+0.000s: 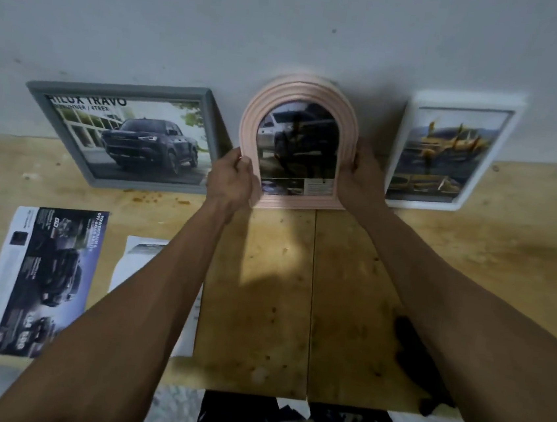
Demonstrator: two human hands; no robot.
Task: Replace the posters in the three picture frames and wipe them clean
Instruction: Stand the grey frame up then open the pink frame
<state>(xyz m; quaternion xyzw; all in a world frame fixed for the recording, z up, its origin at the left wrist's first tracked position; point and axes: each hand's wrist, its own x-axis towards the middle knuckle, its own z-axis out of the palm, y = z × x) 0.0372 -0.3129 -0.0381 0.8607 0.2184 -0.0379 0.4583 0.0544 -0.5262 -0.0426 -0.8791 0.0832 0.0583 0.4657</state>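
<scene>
Centre of the picture, against the wall: the pink arched frame (298, 144), rigid, light I'd judge, its glazing breakable. My left hand (234, 180) curls round its left edge, my right hand (365, 175) round the right; the side mouldings are the best hold.

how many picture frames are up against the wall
3, all leaning on the wall at the table's back edge: grey frame on the left, pink arched frame in the middle, held by both hands, white frame on the right. None seems hidden.
</scene>
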